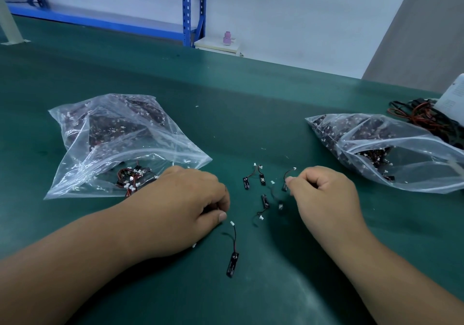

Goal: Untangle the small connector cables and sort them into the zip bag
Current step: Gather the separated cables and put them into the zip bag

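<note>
Cables (232, 249): likely light, limp, snag-prone; take by black body. Right hand (324, 194) pinches one; left hand (185, 199) curled, contents unclear.

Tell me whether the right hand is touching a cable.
Touching. The head view shows the right hand pinching a cable at its fingertips, with the cable's white connector sticking out above them.

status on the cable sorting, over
Right hand pinches one cable; left hand curled, grip unclear. Loose cables on mat. Zip bags either side.
</note>
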{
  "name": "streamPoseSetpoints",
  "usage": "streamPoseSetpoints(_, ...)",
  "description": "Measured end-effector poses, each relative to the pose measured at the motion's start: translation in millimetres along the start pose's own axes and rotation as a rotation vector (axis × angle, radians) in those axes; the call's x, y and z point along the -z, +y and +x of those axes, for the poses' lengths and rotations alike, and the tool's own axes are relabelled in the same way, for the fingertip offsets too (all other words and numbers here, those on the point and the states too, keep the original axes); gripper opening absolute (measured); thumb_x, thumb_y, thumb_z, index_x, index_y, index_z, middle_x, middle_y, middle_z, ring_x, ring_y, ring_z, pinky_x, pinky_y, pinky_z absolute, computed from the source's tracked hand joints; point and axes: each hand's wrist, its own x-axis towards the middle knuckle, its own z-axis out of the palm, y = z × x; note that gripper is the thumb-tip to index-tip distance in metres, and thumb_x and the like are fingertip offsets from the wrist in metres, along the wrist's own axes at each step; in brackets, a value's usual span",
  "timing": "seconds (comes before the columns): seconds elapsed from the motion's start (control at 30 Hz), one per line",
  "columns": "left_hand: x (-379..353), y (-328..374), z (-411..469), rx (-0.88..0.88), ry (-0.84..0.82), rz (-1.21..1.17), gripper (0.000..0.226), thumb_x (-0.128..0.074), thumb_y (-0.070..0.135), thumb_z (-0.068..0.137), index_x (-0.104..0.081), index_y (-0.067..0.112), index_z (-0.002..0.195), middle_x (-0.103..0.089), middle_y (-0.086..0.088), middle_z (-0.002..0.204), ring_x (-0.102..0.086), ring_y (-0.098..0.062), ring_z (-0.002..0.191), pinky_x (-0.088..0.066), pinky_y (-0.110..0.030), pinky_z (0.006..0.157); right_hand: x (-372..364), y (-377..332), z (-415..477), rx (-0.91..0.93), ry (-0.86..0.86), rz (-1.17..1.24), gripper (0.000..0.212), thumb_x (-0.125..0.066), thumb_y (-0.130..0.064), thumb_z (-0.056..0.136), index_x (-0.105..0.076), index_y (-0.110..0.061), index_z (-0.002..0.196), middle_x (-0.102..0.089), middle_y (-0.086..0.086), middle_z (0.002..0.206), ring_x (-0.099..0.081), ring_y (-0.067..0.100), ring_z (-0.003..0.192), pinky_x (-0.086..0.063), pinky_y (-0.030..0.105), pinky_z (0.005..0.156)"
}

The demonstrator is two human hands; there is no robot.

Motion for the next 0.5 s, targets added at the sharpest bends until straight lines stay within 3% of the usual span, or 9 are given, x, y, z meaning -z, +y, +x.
streamPoseSetpoints(0.1, 1.5, 0.8, -0.2, 0.001, -0.009, 0.012, 0.010, -0.052, 0.046, 0.089, -0.057, 0.039, 0.093, -0.054, 0.021, 0.085, -0.049, 0.002, 0.087, -0.037, -0.026, 0.090, 0.9, -6.2, -4.0, 0.035, 0.007, 0.028, 0.031, -0.068, -0.012, 0.077, -0.045, -0.010, 0.055, -0.046, -0.007, 0.057, -0.044, 0.010, 0.055, -0.033, 0.021, 0.049)
streamPoseSetpoints(0.17, 4.2, 1.3, -0.9, 0.024, -0.009, 0.009, 0.014, -0.049, 0.047, 0.082, -0.057, 0.039, 0.091, -0.054, 0.022, 0.083, -0.050, 0.003, 0.086, -0.036, -0.024, 0.087, 2.8, -14.7, -10.0, 0.165, -0.030, 0.048, 0.029, -0.068, -0.013, 0.076, -0.049, -0.014, 0.053, -0.050, -0.007, 0.059, -0.051, 0.011, 0.060, -0.041, 0.027, 0.056)
streamPoseSetpoints(0.23, 5.0, 1.1, -1.4, 0.041, -0.016, 0.024, 0.017, -0.048, 0.046, 0.078, -0.057, 0.039, 0.090, -0.054, 0.021, 0.083, -0.049, 0.002, 0.089, -0.036, -0.024, 0.088, 6.4, -24.9, -20.4, 0.383, -0.171, 0.005, 0.019, -0.065, -0.024, 0.078, -0.059, -0.019, 0.060, -0.053, -0.009, 0.065, -0.055, 0.011, 0.066, -0.043, 0.035, 0.064)
streamPoseSetpoints(0.3, 4.4, 0.3, -1.3, 0.045, -0.035, 0.061, 0.018, -0.046, 0.045, 0.076, -0.056, 0.039, 0.090, -0.053, 0.021, 0.085, -0.049, 0.001, 0.091, -0.036, -0.027, 0.092, 5.8, -33.6, -32.5, 0.542, -0.367, -0.162, 0.023, -0.058, -0.044, 0.081, -0.066, -0.024, 0.072, -0.056, -0.011, 0.071, -0.056, 0.010, 0.073, -0.042, 0.036, 0.071)
streamPoseSetpoints(0.4, 3.6, -1.0, -0.4, 0.054, -0.052, 0.079, 0.016, -0.043, 0.046, 0.078, -0.053, 0.039, 0.089, -0.051, 0.021, 0.086, -0.047, 0.002, 0.091, -0.036, -0.029, 0.093, 0.5, -38.0, -42.5, 0.573, -0.478, -0.348, 0.033, -0.054, -0.058, 0.080, -0.069, -0.030, 0.077, -0.055, -0.011, 0.072, -0.054, 0.012, 0.075, -0.041, 0.039, 0.074)
streamPoseSetpoints(0.5, 3.5, -2.0, 0.5, 0.048, -0.066, 0.079, 0.014, -0.044, 0.046, 0.082, -0.053, 0.038, 0.089, -0.050, 0.021, 0.087, -0.046, 0.001, 0.091, -0.035, -0.030, 0.095, -1.4, -39.0, -45.3, 0.610, -0.469, -0.315, 0.020, -0.059, -0.047, 0.080, -0.068, -0.031, 0.074, -0.053, -0.011, 0.070, -0.052, 0.011, 0.072, -0.043, 0.040, 0.071)
